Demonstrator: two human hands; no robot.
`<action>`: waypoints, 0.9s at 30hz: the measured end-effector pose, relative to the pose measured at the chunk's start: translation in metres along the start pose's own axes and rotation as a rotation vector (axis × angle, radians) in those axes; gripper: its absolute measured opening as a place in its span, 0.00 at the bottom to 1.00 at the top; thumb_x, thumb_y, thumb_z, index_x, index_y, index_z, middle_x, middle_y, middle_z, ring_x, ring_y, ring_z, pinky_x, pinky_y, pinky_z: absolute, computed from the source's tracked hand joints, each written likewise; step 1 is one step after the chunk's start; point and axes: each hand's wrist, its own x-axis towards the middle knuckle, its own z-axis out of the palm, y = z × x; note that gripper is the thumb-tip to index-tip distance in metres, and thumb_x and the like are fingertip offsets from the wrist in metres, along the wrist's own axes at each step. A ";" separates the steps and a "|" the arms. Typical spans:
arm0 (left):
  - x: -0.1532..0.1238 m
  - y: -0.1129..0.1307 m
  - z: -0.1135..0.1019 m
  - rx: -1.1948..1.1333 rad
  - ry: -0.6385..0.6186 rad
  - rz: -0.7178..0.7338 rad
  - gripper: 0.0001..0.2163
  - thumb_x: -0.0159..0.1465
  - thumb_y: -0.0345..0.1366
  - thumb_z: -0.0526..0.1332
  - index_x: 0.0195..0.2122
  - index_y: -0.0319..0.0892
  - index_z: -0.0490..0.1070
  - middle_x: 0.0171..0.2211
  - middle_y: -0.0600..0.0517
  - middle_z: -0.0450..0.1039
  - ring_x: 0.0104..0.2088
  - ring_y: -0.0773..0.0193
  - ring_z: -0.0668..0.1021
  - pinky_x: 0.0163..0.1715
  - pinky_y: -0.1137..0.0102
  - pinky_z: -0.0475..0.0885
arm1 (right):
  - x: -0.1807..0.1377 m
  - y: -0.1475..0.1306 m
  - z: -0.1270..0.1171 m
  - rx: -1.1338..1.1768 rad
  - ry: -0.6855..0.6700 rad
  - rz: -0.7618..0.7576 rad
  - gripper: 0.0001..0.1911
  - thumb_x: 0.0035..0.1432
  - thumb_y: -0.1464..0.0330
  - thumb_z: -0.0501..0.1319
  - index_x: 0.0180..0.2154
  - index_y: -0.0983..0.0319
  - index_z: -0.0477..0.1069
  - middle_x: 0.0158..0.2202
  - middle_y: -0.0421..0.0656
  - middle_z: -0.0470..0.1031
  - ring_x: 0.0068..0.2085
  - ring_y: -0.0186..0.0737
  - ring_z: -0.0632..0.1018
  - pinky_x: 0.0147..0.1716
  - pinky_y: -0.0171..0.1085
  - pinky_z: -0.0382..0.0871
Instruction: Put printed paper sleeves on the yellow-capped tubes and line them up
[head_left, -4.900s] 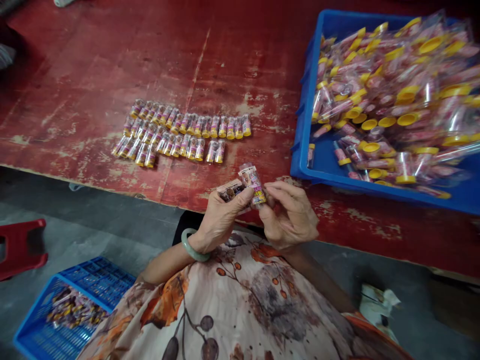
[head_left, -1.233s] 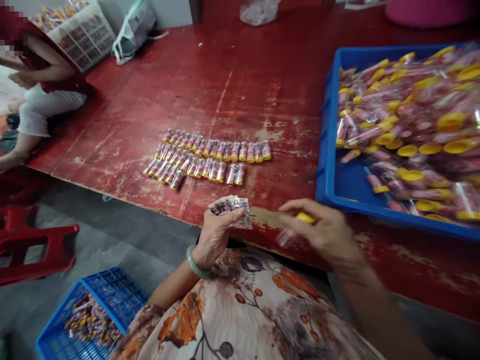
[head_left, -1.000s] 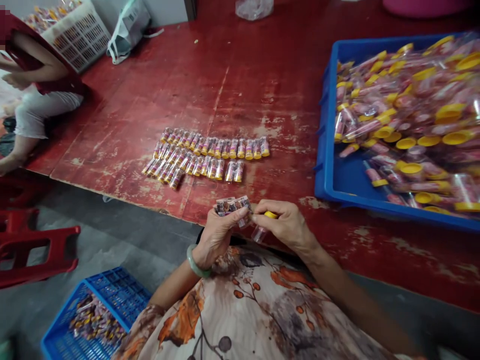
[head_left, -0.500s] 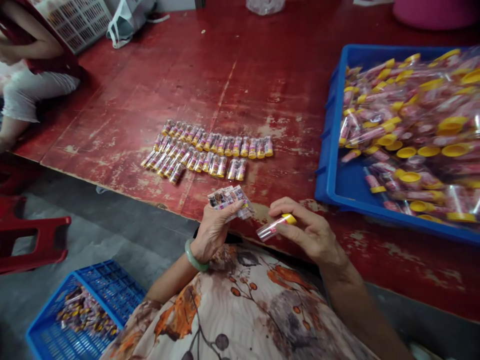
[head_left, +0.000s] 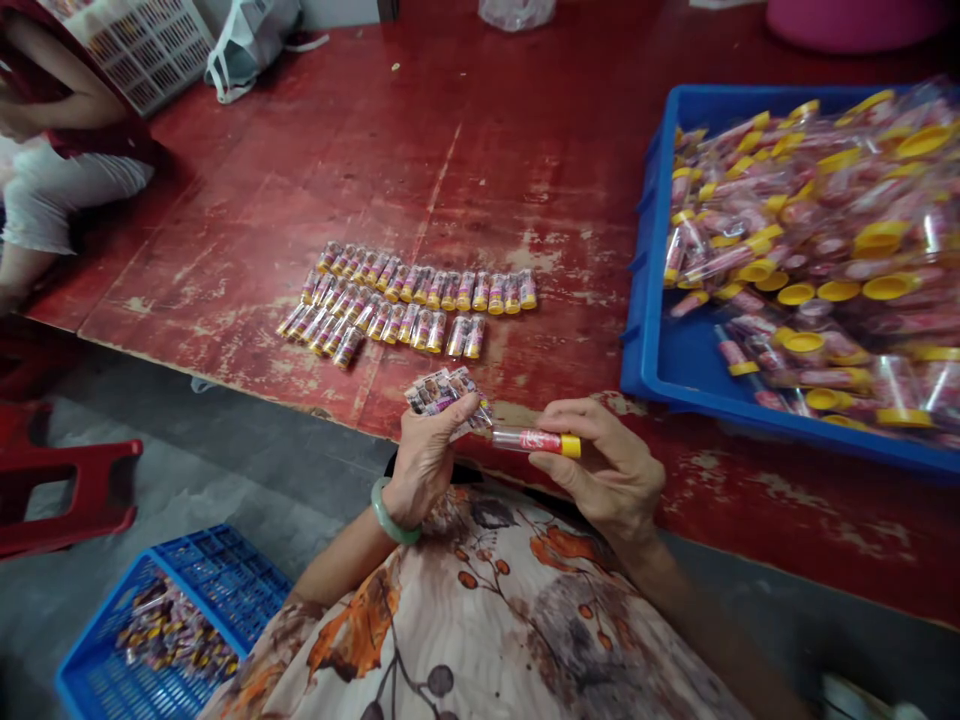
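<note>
Printed cards (head_left: 433,390) are fanned out in my left hand (head_left: 429,450), pinched under the thumb. My right hand (head_left: 607,465) holds a clear plastic tube (head_left: 534,440) with a yellow cap and a pink-red print between thumb and fingers. The tube lies level, its clear end pointing left close to the cards; whether it touches them I cannot tell. Beyond my hands, several rows of filled tubes (head_left: 409,290) with yellow ends lie side by side on the red table (head_left: 570,180).
At the right, a blue tray (head_left: 637,330) is heaped with yellow-capped tubes. A blue basket (head_left: 247,570) of tubes stands on the floor at lower left, near a red stool (head_left: 75,490). Another person (head_left: 82,120) sits at far left beside a white bag (head_left: 251,45).
My right hand has turned the tube from slanted to level and brought it left, closer to the cards. My left hand keeps hold of the cards. The view has shifted slightly.
</note>
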 end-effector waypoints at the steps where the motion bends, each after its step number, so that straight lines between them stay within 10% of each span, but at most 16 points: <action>1: -0.001 0.000 0.000 -0.003 0.005 0.002 0.15 0.45 0.36 0.76 0.31 0.37 0.75 0.27 0.54 0.76 0.26 0.68 0.76 0.34 0.71 0.72 | -0.001 0.000 0.001 -0.012 0.012 -0.020 0.13 0.55 0.74 0.67 0.43 0.58 0.74 0.38 0.42 0.75 0.39 0.41 0.76 0.38 0.39 0.71; 20: -0.009 0.000 0.005 -0.101 -0.034 -0.173 0.18 0.41 0.38 0.78 0.29 0.37 0.74 0.26 0.55 0.75 0.26 0.68 0.76 0.29 0.72 0.73 | -0.025 0.012 0.018 -0.694 0.080 -0.499 0.23 0.52 0.72 0.71 0.49 0.54 0.71 0.40 0.41 0.78 0.39 0.40 0.81 0.34 0.34 0.78; 27: -0.010 -0.005 0.002 -0.034 -0.113 -0.140 0.19 0.39 0.39 0.78 0.27 0.37 0.74 0.25 0.54 0.75 0.25 0.69 0.74 0.30 0.72 0.71 | -0.025 0.018 0.023 -0.441 0.043 -0.331 0.30 0.56 0.72 0.68 0.59 0.54 0.65 0.48 0.47 0.74 0.44 0.44 0.79 0.39 0.40 0.79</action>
